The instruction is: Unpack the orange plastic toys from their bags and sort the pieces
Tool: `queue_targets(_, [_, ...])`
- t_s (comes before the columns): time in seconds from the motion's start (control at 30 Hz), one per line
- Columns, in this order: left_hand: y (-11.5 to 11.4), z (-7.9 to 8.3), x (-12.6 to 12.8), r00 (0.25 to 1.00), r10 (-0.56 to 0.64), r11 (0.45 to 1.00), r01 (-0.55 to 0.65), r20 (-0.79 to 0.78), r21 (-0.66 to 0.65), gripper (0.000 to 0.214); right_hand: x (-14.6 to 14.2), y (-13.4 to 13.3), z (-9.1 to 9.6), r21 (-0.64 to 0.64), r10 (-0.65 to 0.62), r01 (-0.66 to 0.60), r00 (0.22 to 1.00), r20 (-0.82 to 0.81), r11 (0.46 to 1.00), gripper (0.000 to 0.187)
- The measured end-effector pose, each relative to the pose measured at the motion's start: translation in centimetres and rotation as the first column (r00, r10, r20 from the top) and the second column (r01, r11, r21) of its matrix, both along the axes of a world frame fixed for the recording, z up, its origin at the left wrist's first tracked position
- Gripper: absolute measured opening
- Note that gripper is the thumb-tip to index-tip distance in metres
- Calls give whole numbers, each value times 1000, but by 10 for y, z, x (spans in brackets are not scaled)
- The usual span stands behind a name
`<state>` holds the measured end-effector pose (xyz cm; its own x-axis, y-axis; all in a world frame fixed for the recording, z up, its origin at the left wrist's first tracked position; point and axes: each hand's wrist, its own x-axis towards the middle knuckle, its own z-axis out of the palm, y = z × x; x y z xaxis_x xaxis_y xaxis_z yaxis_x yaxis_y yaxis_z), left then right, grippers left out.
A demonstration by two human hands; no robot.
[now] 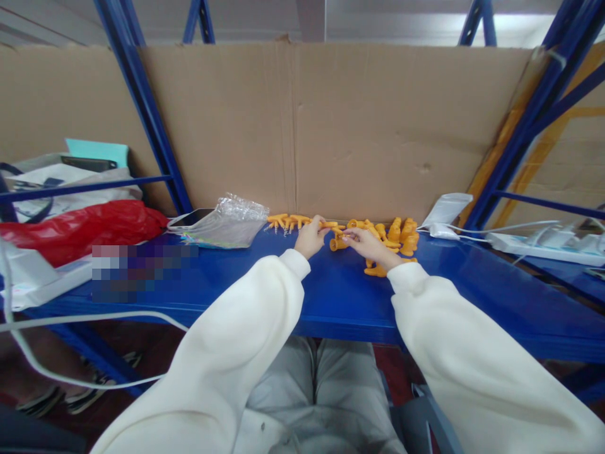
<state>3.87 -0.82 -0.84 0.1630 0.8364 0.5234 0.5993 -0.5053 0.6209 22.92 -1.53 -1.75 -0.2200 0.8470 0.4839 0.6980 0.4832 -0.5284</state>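
My left hand (311,238) is closed in a pinch on a small orange plastic piece (333,224) above the blue shelf. Close by, my right hand (371,245) has its fingertips together at the other end of this piece; what exactly they grip is too small to make out. Below the fingertips lies an orange hollow part (336,244). Several branched orange pieces (287,221) form a row left of my left hand. Beyond my right hand, more orange parts (409,236) are clustered, some upright. Another orange piece (375,272) rests under my right wrist.
A cardboard sheet (378,132) backs the blue shelf (345,302). On the left are clear plastic packaging (231,224) and a red bag (94,230). A white packet (444,214) and a power strip (543,246) lie right. A white cable (94,316) crosses lower left, near a person's shoes (85,398).
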Motion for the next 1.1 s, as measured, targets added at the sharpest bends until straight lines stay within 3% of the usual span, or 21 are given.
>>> queue_targets(0.17, [-2,3,2,987,-111,994,113,113,-14,9,1,1,-1,6,-59,59,998,-12,998,38])
queue_targets(0.3, [-3,7,3,975,-154,987,160,161,-25,10,0,-1,3,31,-114,116,992,-57,993,32])
queue_targets(0.4, [-2,7,3,963,-162,985,172,217,-30,9,3,-2,8,128,-179,195,976,-121,972,27])
queue_targets(0.53, [1,7,4,917,-191,972,225,349,-61,9,12,-1,14,306,-256,303,949,-183,902,25])
queue_targets(0.6, [2,8,5,885,-194,964,251,424,-82,10,13,0,15,259,-195,250,956,-220,933,31])
queue_targets(0.67, [2,9,5,857,-177,962,255,484,-100,13,12,0,15,96,-68,102,949,-309,990,43])
queue_targets(0.73, [2,11,5,838,-151,964,244,525,-111,19,8,-2,13,-44,44,-68,910,-411,997,50])
queue_targets(0.8, [0,13,6,824,-133,962,241,550,-128,28,3,-5,12,-77,118,-173,876,-468,982,53])
queue_targets(0.97, [-10,14,10,848,-99,897,302,520,-322,34,-9,-14,13,-37,171,-206,890,-422,978,52])
queue_targets(1.1, [-19,12,16,884,-162,829,363,439,-425,32,-18,-15,13,29,157,-157,921,-357,987,46])
